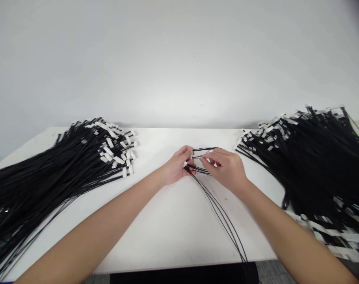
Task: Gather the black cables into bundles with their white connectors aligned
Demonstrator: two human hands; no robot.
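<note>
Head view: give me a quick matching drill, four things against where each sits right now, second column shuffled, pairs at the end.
Things:
1. left hand
2. right hand
3. big heap of thin black cords with white tabs
4. second, taller heap of the same black cords

Places:
A. right end of the white table
B. left end of the white table
C. centre, pinching the looped black cords from their left
D. centre, pinching the same loop from its right

Pairs: 1-C, 2-D, 3-B, 4-A
</note>
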